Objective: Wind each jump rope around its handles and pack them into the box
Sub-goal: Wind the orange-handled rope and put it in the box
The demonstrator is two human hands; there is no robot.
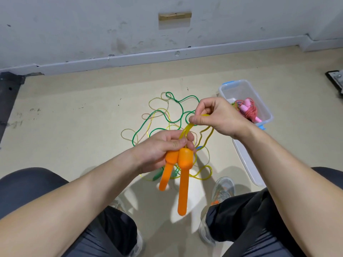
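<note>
1. Left hand (pixel 161 151) grips the two long orange plastic handles (pixel 182 182) side by side at their thick ends. The shafts hang down towards the floor.
2. Right hand (pixel 219 117) pinches the translucent yellow plastic cord (pixel 186 129) between thumb and fingertips, just above the left fist. The rest of the cord trails to the floor.
3. Step judged: first wraps. Hold the handles parallel, pull the cord taut, and lay the turns close together.
4. Risk: the yellow slack crosses the loose green cord (pixel 176 102), so draw it slowly and shake out any snags.
5. The clear plastic box with blue clips (pixel 225 86) sits to the right and holds a wound pink jump rope (pixel 247 109). Its lid (pixel 245 164) lies beside it.
</note>
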